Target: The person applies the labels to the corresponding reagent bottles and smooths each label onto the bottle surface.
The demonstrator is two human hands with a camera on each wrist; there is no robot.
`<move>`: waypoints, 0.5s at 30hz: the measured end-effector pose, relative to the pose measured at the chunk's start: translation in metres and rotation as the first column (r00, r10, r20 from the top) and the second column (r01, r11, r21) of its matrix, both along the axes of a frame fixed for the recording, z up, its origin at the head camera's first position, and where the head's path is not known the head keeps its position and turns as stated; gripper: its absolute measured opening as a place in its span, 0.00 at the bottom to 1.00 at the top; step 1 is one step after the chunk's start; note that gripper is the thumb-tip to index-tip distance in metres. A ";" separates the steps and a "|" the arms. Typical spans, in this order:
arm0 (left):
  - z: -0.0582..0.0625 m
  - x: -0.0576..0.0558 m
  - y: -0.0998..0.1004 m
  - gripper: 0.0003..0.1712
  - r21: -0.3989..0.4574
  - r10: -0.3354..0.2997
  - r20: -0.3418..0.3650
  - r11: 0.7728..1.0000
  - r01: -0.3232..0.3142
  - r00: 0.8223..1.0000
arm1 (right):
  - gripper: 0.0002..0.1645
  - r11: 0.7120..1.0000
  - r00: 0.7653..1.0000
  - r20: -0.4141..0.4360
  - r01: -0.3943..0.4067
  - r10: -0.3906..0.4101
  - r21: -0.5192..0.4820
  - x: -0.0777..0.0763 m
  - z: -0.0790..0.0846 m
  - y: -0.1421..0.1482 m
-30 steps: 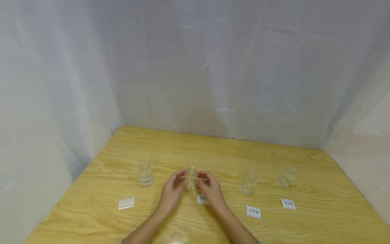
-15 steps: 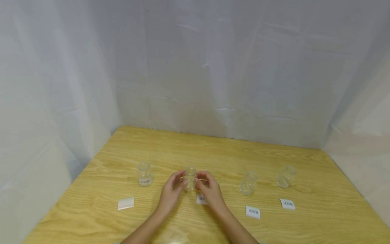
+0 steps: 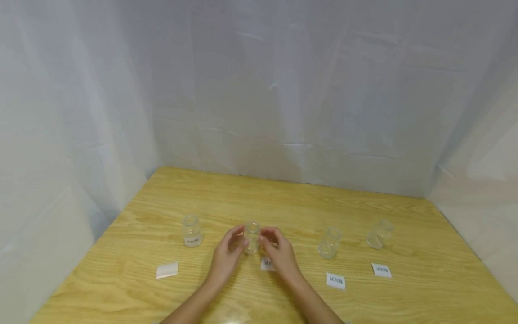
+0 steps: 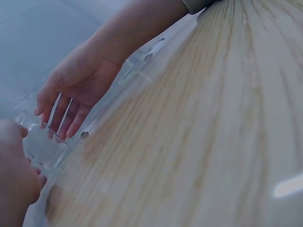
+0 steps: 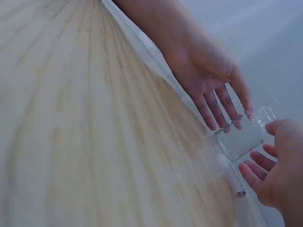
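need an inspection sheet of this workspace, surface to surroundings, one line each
Surface: wood-grain table
Job's things: middle jar, held; left jar, with a label low on it; near right jar; far right jar; leftmost slip, no writing visible; three slips with dark writing, one partly hidden
Clutter: nothing seen
Hands: left hand and right hand hold the middle jar between them
Cables: nothing seen
Surroundings: pale sheeting behind and at both sides
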State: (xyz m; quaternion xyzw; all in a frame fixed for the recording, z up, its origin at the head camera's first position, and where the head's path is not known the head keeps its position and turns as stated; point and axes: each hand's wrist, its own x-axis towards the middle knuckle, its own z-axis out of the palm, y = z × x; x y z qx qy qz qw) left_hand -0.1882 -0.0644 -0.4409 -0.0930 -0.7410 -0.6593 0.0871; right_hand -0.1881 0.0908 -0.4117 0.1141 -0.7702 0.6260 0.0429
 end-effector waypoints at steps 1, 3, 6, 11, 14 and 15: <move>0.000 0.000 0.000 0.25 0.001 0.019 -0.019 1.000 -0.019 1.000 | 0.16 1.000 1.000 -0.004 0.006 -0.006 0.002 -0.002 -0.002 0.002; 0.001 0.002 0.000 0.22 0.010 0.073 -0.075 0.997 -0.072 0.994 | 0.17 1.000 1.000 -0.019 0.016 -0.016 0.024 -0.005 -0.007 0.008; -0.001 0.004 0.003 0.16 -0.001 0.135 -0.194 0.990 -0.138 0.972 | 0.16 0.996 0.999 -0.037 0.025 -0.022 0.082 -0.007 -0.017 0.022; -0.007 0.011 0.006 0.10 -0.204 -0.015 -0.298 0.978 -0.048 0.955 | 0.12 0.968 0.993 -0.118 0.006 0.024 0.249 0.000 -0.029 0.048; -0.011 0.015 0.006 0.11 -0.374 -0.125 -0.275 0.927 0.013 0.953 | 0.12 0.926 0.984 -0.167 0.012 0.056 0.378 0.006 -0.035 0.058; -0.012 0.015 0.006 0.13 -0.426 -0.150 -0.264 0.905 0.024 0.953 | 0.13 0.909 0.981 -0.184 0.015 0.068 0.416 0.007 -0.037 0.060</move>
